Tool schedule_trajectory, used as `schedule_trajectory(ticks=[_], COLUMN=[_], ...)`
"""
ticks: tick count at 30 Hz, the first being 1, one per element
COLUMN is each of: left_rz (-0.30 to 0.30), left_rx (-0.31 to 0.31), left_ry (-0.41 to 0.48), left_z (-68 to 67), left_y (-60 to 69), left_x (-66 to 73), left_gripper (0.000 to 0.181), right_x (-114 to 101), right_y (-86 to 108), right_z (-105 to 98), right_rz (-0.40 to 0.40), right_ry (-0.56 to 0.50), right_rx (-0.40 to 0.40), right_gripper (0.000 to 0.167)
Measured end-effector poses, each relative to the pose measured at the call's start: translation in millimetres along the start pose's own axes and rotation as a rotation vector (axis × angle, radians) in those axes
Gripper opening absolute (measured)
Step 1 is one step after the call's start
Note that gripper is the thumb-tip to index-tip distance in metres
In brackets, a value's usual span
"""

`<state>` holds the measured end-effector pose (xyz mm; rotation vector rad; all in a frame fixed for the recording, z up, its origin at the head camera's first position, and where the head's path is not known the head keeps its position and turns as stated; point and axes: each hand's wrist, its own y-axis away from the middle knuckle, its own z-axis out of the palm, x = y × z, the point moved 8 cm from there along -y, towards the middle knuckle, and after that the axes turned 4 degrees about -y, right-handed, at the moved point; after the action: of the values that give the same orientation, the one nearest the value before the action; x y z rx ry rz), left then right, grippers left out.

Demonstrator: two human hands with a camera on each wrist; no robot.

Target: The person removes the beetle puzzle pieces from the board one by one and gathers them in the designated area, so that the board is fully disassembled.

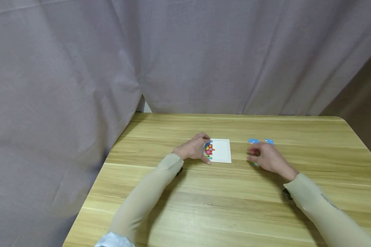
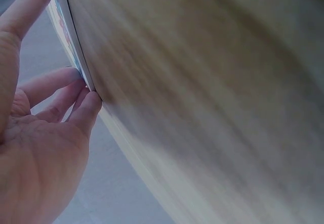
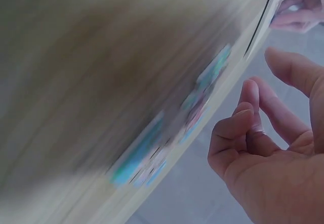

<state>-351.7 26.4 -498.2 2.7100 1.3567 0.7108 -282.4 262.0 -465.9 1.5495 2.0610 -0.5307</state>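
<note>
You are working in a curtained-off space of undeterminable type: grey drapes (image 1: pixel 204 58) are hanging behind a wood-grain table (image 1: pixel 222 216).

The head view looks down across the table (image 1: pixel 204 212), which both wrist views show close, tilted.

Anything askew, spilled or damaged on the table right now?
Nothing stands out. The white tray, gripped by the left hand, looks roughly straight; loose picture pieces lie on the table by the right hand, which partly hides them, so damage there can't be excluded.
</note>
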Motion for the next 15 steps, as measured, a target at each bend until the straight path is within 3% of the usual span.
schedule_trajectory(ticks=[7,15], left_rz=[-0.019,0.012], left_rx=[-0.004,0.022], left_ry=[0.03,-0.024], left_z=[-0.4,-1.9], left_y=[1.2,0.0], left_x=[-1.2,2.9], left_gripper=[0.104,0.103], right_x=[-20.2,-48.3], right_y=[-27.4,-63.2], right_z=[23.4,46.0], right_rz=[-0.015,-0.095], right_ry=[-0.043,-0.021], right_rx=[-0.002,-0.008], right_gripper=[0.025,0.016])
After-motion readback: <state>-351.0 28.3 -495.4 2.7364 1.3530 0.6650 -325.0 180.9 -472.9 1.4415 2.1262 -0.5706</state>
